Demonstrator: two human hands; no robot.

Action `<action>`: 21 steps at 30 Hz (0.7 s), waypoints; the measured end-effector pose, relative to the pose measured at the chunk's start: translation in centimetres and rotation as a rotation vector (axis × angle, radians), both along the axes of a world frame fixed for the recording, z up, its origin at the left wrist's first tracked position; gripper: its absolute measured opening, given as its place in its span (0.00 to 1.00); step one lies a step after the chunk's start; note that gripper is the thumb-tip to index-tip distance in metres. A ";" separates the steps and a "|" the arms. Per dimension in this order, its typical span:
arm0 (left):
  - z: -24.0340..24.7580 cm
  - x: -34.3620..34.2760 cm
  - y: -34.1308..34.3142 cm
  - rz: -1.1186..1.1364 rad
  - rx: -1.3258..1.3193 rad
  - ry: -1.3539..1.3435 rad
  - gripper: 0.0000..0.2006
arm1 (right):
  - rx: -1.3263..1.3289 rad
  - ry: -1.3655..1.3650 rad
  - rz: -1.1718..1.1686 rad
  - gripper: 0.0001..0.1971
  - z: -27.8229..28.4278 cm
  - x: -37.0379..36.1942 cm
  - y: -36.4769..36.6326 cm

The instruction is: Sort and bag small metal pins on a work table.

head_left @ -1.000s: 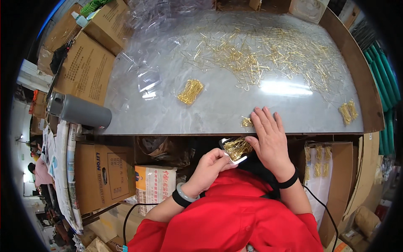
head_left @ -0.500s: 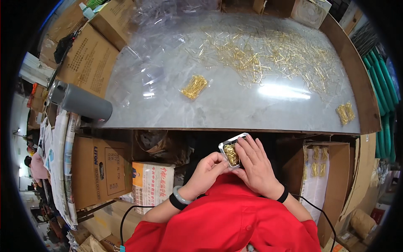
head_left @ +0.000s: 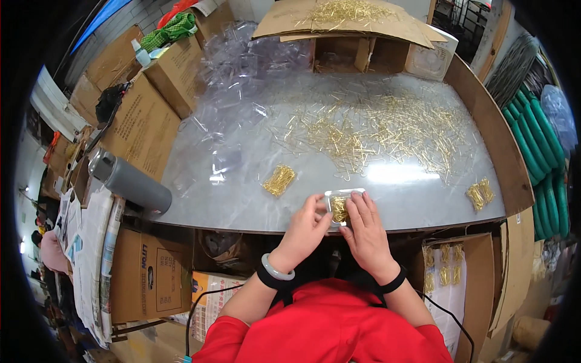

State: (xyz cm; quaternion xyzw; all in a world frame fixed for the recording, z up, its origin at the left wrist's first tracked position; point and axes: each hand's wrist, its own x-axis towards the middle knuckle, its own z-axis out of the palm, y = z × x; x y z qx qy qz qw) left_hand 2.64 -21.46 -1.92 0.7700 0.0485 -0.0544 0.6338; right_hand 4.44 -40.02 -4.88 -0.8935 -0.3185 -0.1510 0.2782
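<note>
A small clear plastic box (head_left: 330, 195) filled with gold wire hooks (head_left: 339, 209) rests at the near edge of the grey table. My left hand (head_left: 301, 233) pinches the box's left side between thumb and fingers. Across the right end of the box lies my right hand (head_left: 370, 242), its fingers stretched out flat over the hooks and its thumb by the near edge. Left of the box, a packed bundle of gold hooks (head_left: 279, 181) sits on the tabletop. Two more small bundles (head_left: 480, 194) lie at the table's right corner.
Loose gold hooks (head_left: 387, 130) spread over the table's right half. Clear plastic boxes (head_left: 248, 66) pile up at back left. A grey bottle (head_left: 136, 187) lies at the left edge. Below the right side, an open carton (head_left: 478, 266) holds hook bundles on white sheeting.
Both hands have moved forward with the box, from above my lap to the table's near edge. The view has tilted up, showing more of the table's back.
</note>
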 end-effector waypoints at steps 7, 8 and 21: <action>-2.4 -0.4 -0.8 -0.089 0.868 -0.548 0.27 | -0.003 0.048 0.026 0.32 0.4 0.2 -0.6; -2.6 -0.6 -0.9 -0.078 0.890 -0.564 0.26 | 0.033 0.078 0.058 0.33 0.5 0.3 -0.7; -1.9 2.7 -0.5 -0.306 0.726 -0.678 0.33 | 0.325 0.250 0.040 0.37 1.1 2.3 -4.6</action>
